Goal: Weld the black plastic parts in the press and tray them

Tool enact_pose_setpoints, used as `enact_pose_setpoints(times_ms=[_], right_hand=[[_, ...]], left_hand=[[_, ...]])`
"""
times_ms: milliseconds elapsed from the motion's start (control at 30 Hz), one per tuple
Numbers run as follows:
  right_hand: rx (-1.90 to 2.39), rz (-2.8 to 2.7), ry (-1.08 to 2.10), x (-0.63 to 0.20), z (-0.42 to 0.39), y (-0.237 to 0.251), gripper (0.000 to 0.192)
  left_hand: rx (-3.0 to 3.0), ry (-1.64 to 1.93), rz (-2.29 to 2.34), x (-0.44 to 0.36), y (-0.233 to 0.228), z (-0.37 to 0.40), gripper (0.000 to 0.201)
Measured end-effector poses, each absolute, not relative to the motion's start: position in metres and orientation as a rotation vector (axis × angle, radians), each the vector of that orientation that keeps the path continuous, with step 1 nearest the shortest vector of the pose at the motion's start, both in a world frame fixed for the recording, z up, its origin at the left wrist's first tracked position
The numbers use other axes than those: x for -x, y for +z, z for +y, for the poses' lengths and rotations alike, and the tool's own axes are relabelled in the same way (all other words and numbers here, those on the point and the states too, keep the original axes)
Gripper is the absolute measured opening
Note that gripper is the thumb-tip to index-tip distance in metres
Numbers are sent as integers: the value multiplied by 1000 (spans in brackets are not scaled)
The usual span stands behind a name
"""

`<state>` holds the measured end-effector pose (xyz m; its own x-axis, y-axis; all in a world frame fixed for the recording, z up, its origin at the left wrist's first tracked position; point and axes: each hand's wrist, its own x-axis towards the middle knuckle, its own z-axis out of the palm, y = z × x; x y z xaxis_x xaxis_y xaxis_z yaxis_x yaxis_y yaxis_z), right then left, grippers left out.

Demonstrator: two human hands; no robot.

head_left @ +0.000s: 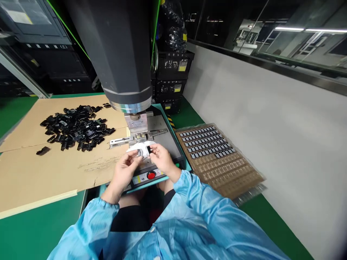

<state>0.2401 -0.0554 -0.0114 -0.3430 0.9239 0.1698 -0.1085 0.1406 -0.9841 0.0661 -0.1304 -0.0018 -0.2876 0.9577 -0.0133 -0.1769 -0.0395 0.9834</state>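
Note:
My left hand [125, 170] and my right hand [162, 158] meet in front of a press machine [121, 54]. Between their fingertips they pinch a small dark part [143, 152] with a bit of white material around it. The hands hover just above the machine's grey base plate [168, 139], in front of the metal fixture [138, 135] under the press head. A red button [151, 175] sits on the machine's front panel, just below my hands.
A pile of black plastic parts [76, 127] lies on cardboard [40, 169] to the left. A brown tray [219, 159] with rows of small dark parts lies to the right, next to a white wall [271, 119]. Black crates [173, 79] stand behind.

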Motion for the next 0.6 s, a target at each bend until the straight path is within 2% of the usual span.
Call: enact_pose_setpoints(times_ms=[200, 600], right_hand=[[797, -1502, 1354, -246, -109, -5, 32], [865, -1586, 1243, -256, -126, -1, 32]], left_hand=[[-871, 1588, 1173, -93, -3, -170, 55], [-855, 1569, 1164, -101, 2, -185, 51]])
